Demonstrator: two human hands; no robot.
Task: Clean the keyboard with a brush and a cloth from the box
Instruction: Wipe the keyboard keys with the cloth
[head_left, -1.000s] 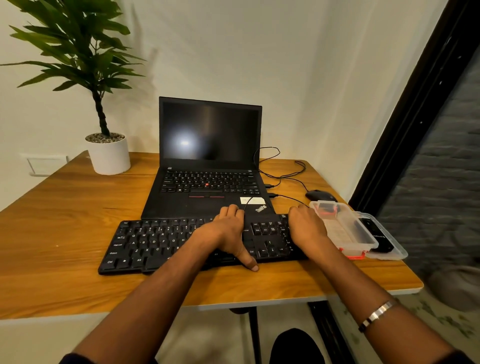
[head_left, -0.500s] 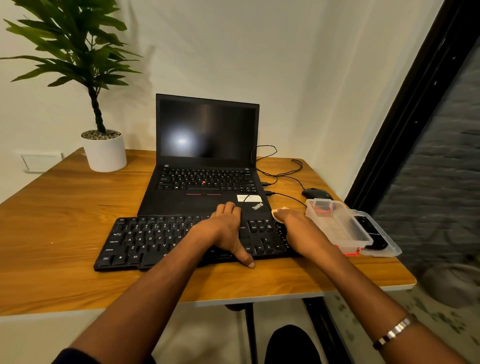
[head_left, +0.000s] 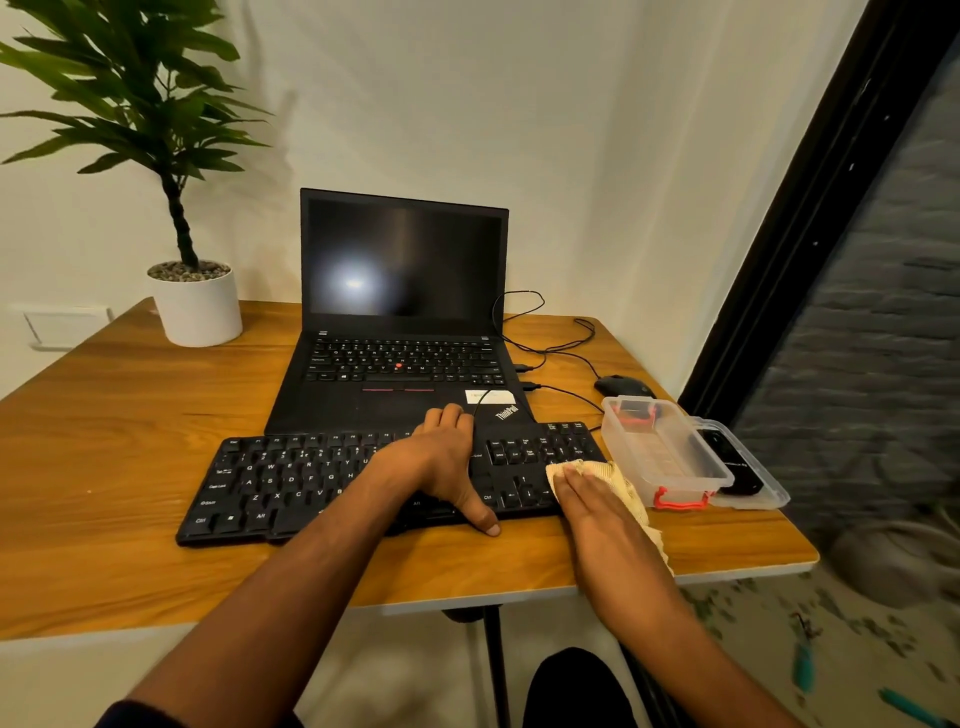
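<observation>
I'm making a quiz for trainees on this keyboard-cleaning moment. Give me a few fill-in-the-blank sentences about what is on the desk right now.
1. The right hand presses a pale ____ onto the keyboard.
2. The clear plastic box has ____ latches.
3. The left hand rests on the keyboard in front of the open ____.
4. The white pot holds a green ____.

Missing words: cloth; red; laptop; plant
</observation>
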